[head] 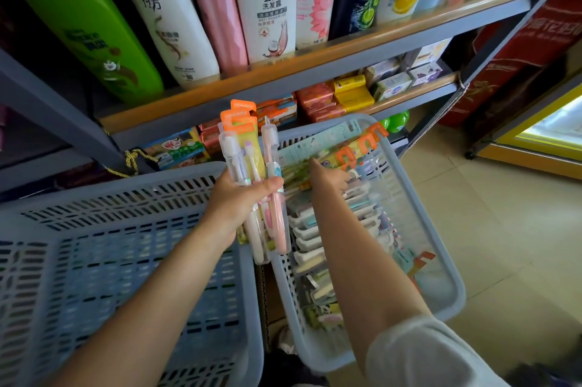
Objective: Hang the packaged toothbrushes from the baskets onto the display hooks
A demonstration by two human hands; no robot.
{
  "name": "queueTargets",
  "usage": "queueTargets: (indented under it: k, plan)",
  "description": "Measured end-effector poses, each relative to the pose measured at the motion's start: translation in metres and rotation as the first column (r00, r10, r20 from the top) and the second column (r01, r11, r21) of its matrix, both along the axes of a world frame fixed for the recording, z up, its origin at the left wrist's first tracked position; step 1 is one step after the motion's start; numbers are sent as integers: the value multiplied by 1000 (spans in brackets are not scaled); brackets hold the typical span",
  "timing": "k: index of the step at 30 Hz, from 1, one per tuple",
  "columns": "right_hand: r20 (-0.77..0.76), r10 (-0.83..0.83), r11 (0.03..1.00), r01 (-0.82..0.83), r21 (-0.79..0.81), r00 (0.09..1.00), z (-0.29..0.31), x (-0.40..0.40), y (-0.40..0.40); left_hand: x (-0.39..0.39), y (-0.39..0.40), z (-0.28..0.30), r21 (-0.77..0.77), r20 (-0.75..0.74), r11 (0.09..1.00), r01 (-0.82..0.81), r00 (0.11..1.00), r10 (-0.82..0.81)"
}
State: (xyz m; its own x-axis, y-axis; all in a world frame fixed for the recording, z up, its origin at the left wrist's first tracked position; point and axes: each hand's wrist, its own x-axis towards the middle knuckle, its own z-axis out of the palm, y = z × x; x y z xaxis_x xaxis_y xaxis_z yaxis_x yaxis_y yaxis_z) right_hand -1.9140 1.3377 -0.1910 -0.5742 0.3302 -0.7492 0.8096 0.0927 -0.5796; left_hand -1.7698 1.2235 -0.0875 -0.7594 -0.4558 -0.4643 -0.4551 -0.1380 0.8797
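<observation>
My left hand [239, 197] grips a bunch of packaged toothbrushes [248, 150] with orange hanger tabs, held upright between two blue-grey plastic baskets. My right hand [330, 180] reaches into the right basket [441, 229], which holds several packaged toothbrushes [318, 245]. Its fingers are down among the packs near an orange-tabbed package [346, 156], and whether they grip one is hidden. The left basket [126, 185] shows only its slotted floor and walls. No display hooks are in view.
A metal-and-wood shelf [315, 59] above the baskets carries shampoo bottles [267, 2]. A lower shelf holds soap and toothpaste boxes [346, 96]. Tiled floor [488, 229] lies to the right, with red cartons [519, 55] and a lit cabinet edge beyond.
</observation>
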Motion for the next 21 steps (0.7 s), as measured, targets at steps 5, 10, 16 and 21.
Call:
queueTargets:
  k: [5, 10, 16, 21]
  plan:
    - [-107, -111, 975, 88, -205, 988, -9, 22, 22, 0, 2, 0, -1, -10, 1000, 21, 1000, -21]
    - [-154, -102, 962, 58, -269, 983, -10, 41, 43, 0, 3, 2, -3, -11, 1000, 13, 1000, -13]
    - [-273, 71, 959, -141, -246, 959, 16, 79, 89, 4, 10, 10, -71, -3, 996, 48, 999, -48]
    - [-368, 238, 919, -331, -213, 899, 38, 107, 126, 12, 25, 15, -107, 15, 985, 135, 991, -134]
